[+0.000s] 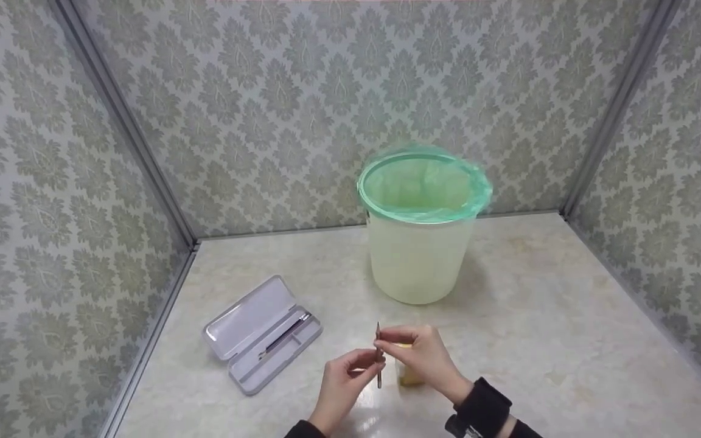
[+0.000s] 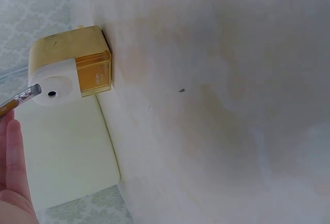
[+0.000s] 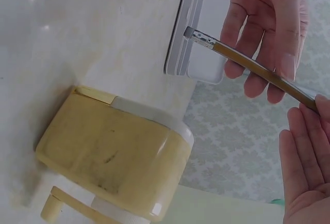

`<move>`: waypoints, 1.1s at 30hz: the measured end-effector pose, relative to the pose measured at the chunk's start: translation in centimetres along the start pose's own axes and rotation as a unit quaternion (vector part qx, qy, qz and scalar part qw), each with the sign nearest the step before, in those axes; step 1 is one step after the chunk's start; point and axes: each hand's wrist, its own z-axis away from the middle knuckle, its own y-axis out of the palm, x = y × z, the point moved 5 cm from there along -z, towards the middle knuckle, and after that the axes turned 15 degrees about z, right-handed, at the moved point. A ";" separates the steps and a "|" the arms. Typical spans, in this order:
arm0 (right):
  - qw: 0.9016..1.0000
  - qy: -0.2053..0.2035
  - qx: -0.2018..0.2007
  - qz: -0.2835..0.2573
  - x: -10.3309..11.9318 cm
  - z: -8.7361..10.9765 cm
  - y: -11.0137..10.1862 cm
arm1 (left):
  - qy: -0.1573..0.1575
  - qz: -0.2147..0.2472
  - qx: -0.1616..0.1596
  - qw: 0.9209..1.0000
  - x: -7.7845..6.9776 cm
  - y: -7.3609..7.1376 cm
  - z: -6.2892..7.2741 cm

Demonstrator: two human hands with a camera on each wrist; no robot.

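Pinching the pencil [image 3: 252, 67] at the head view's lower centre, the right hand [image 1: 425, 358] grips near its tip, the left hand [image 1: 344, 378] lower down; the sharpener [image 1: 410, 378] stands just right, the case [image 1: 247, 322] lower left.

In the lower right of the head view, a wide black band [image 1: 485, 406] is worn around the right wrist [image 1: 462, 390]. Its form is thick and nearly square. At its lower left side, a small dark piece [image 1: 457, 426] is attached, and beside it a pale marking [image 1: 472, 431] is seen, too small to be read. Below, at the bottom edge, a plain black right sleeve [image 1: 526, 431] is shown. A black left sleeve [image 1: 305, 430] is cut by the bottom edge, slightly left of the middle. The left grip [image 1: 347, 378] and right grip [image 1: 421, 356] are bare.
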 end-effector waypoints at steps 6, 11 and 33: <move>1.000 0.023 0.002 -0.018 -0.2 0.0 0.0 | -0.010 -0.001 -0.018 1.000 -0.3 0.0 -0.2; 0.999 0.039 0.003 -0.034 -0.5 0.2 0.0 | -0.019 0.004 -0.026 0.999 -0.5 0.1 -0.3; 0.994 0.079 0.046 -0.063 -2.7 2.4 3.1 | -0.041 0.093 -0.109 0.989 -2.2 -0.9 -0.9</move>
